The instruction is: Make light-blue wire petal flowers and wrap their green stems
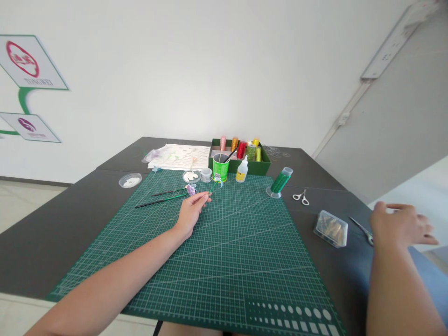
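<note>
Over the middle of the green cutting mat (231, 252), my left hand (193, 210) pinches a thin green stem (211, 191). A small pale-blue flower (219, 181) sits at the stem's upper end. Just left of the fingers lies a lilac flower (191, 189) with a dark green stem, beside another thin dark rod. Out past the mat's right side, my right hand (402, 224) is raised with its fingers apart and nothing visible in them. Metal scissors (364, 232) lie on the table right by its wrist, partly covered by the hand.
A green box (241, 163) of thread spools stands at the back, behind a green can (220, 169) and a glue bottle (241, 170). Rightward are a green thread spool (281, 181), white-handled scissors (301, 197) and a clear case (331, 228). Dishes (130, 180) with white pieces stand left.
</note>
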{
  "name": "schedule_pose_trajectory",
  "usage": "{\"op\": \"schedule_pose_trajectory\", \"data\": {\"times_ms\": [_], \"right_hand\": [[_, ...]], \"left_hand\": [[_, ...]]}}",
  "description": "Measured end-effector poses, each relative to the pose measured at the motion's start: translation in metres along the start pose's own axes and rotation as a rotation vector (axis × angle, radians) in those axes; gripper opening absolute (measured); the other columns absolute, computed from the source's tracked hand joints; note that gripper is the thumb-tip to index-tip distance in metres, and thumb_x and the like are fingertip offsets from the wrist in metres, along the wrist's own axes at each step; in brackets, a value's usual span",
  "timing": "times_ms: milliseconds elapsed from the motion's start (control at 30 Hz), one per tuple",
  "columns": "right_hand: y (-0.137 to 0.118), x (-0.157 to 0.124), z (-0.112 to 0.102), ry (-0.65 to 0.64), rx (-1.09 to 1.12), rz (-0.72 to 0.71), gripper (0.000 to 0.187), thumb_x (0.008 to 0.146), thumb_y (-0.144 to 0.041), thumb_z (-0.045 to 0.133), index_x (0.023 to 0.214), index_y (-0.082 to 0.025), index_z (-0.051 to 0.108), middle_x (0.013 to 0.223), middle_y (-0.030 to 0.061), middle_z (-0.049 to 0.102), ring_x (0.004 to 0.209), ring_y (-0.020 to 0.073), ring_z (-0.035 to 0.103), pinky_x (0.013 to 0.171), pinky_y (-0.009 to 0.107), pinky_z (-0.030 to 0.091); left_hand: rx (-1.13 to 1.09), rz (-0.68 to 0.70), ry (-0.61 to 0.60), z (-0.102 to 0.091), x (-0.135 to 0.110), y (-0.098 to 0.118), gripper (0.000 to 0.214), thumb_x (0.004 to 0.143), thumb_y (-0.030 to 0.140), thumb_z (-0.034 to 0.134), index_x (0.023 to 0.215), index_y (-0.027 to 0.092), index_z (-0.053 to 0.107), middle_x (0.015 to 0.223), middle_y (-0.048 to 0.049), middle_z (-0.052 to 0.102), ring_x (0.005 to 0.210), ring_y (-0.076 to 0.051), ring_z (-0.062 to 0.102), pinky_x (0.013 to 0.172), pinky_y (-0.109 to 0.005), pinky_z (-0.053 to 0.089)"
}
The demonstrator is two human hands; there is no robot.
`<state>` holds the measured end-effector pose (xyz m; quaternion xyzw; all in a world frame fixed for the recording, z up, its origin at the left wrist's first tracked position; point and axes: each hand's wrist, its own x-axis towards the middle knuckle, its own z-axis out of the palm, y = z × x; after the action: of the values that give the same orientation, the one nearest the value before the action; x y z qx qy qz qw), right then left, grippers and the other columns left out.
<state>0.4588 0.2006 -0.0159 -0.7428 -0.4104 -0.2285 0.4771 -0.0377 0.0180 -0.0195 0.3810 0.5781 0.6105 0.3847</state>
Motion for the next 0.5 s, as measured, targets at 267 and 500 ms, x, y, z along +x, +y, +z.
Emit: {"op": "schedule_pose_trajectory", "data": {"times_ms": [267,500], "right_hand": [[-0.109,-0.064,-0.055,-0.093,0.215,-0.361,0.018,0.084,-0.023,0.056,0.084,-0.016,0.073,0.090,0.0192,0.068,0.096,0.0340,0.058,0.088,0.049,0.037],[-0.195,-0.168,-0.111,-1.003,0.783,-0.698,0.023,0.094,-0.028,0.051,0.093,-0.021,0.073,0.098,0.0095,0.074,0.093,0.0246,0.067,0.088,0.040,0.050]], "left_hand": [[0.056,0.043,-0.109,0.004,-0.006,0.001,0.042,0.077,0.047,0.071,0.101,0.014,0.078,0.083,-0.0084,0.074,0.062,-0.012,0.052,0.050,-0.022,0.037],[0.052,0.016,-0.277,0.010,-0.018,0.004,0.042,0.083,0.048,0.065,0.106,0.014,0.072,0.087,-0.0076,0.073,0.050,-0.008,0.051,0.040,-0.020,0.032]]}}
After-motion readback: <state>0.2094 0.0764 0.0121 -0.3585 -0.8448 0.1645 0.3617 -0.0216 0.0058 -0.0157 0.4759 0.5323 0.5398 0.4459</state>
